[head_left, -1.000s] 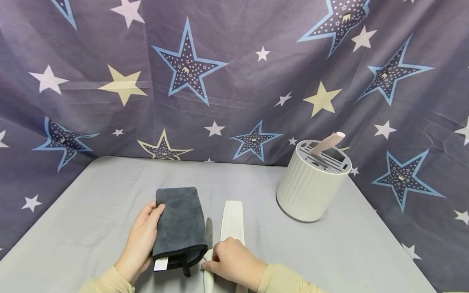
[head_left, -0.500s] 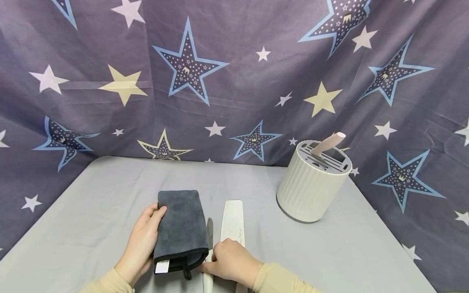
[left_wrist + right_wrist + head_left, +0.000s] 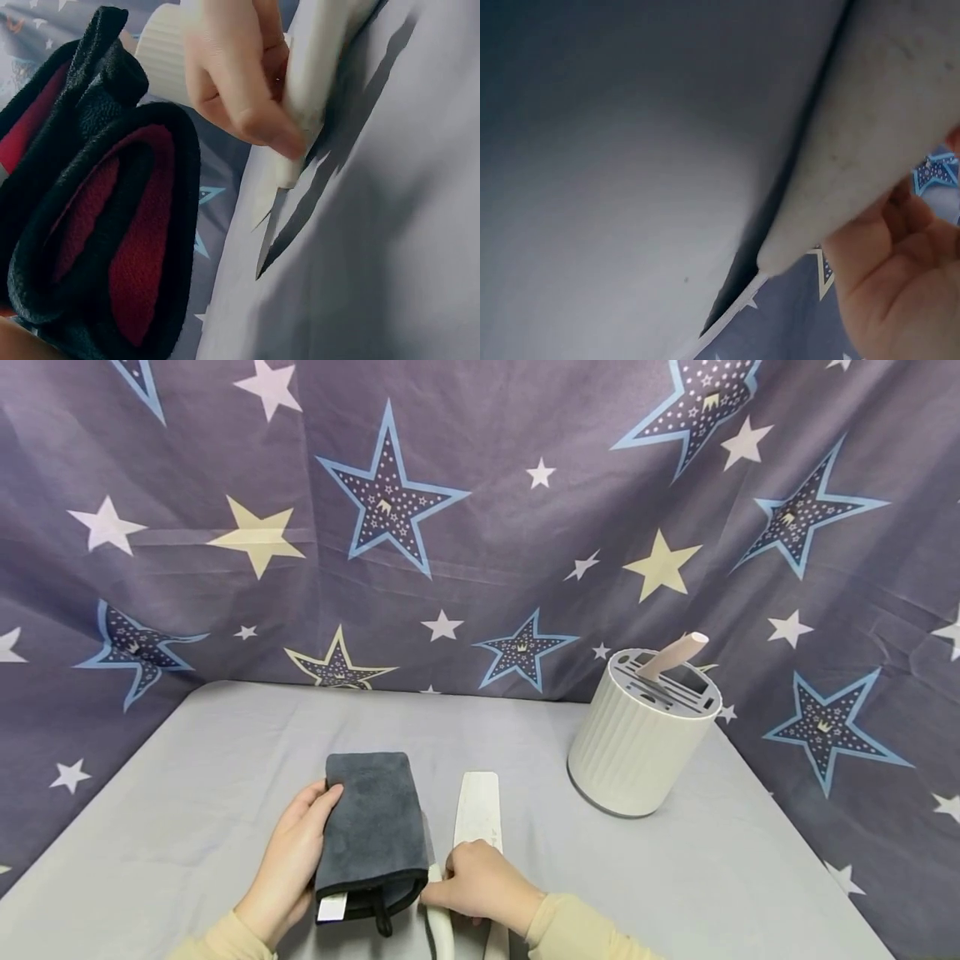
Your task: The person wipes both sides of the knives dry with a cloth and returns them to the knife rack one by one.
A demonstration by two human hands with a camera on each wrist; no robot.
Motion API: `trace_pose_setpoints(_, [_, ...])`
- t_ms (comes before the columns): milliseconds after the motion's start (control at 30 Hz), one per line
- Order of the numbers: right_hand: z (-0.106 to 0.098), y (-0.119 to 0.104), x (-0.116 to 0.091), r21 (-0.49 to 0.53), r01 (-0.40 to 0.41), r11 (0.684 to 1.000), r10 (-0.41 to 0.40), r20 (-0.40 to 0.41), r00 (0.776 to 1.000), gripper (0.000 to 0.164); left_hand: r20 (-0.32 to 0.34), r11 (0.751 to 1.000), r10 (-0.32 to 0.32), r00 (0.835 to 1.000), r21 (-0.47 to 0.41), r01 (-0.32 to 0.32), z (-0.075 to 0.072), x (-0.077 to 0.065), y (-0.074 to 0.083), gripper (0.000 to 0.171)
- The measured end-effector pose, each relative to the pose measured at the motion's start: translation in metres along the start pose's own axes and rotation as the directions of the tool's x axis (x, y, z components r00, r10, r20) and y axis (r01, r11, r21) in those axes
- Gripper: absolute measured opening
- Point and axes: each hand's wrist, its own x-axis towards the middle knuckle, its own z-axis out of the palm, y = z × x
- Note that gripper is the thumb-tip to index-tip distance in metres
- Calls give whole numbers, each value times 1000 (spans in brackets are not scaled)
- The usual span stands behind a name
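My left hand (image 3: 288, 852) grips the left side of a folded dark grey cloth (image 3: 372, 818) with black edging, a white label and a hanging loop. Red lining shows inside the cloth's folds (image 3: 142, 240) in the left wrist view. My right hand (image 3: 491, 883) pinches the pale handle (image 3: 441, 927) of a narrow knife between thumb and fingers. That handle is tilted up from the table, while the blade (image 3: 268, 236) slants down to its shadow. Under the right hand lies a second knife with a broad white blade (image 3: 477, 810); the hand hides its middle.
A ribbed cream knife block (image 3: 637, 743) stands at the back right, with a pink-handled tool (image 3: 672, 656) in its slotted top. A grey cloth covers the table (image 3: 247, 735). Behind hangs a purple curtain (image 3: 480, 543) with stars.
My right hand has taken hold of the narrow knife, and its handle has swung slightly right and up. The left hand and cloth have shifted a little down and right.
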Motion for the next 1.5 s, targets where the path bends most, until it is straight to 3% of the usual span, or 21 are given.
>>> trace_pose_setpoints(100, [-4,2,-1,98,-14,995,16,-21,1000,36,3,1000,-4,1000,-12,4,0,0,0,56])
trace_pose_setpoints(333, [-16,4,-3,203,-18,979,43,-118,992,26,-1,999,-15,1000,-29,15,-2,0,0,53])
trace_pose_setpoints(433, [-24,5,-2,324,-25,946,65,-111,992,23,-13,1000,-13,1000,-20,13,-3,-1,1,53])
trace_pose_setpoints(667, [-38,5,-4,481,-27,876,111,-146,983,19,-32,1000,-5,999,-18,4,-4,0,4,56])
trace_pose_setpoints(867, [-45,4,-7,602,-9,798,123,-148,981,21,-27,999,-25,999,-37,24,-2,-1,4,61])
trace_pose_setpoints(1067, [-51,4,-9,660,7,751,133,-162,978,24,10,997,-35,999,-64,35,0,0,4,70])
trace_pose_setpoints(1200, [-54,2,-11,679,27,734,128,-177,976,24,73,999,-21,997,-44,24,2,0,5,74])
trace_pose_setpoints(1500, [-56,1,-13,718,53,694,110,-178,978,24,155,999,-17,988,-47,25,6,-5,7,56])
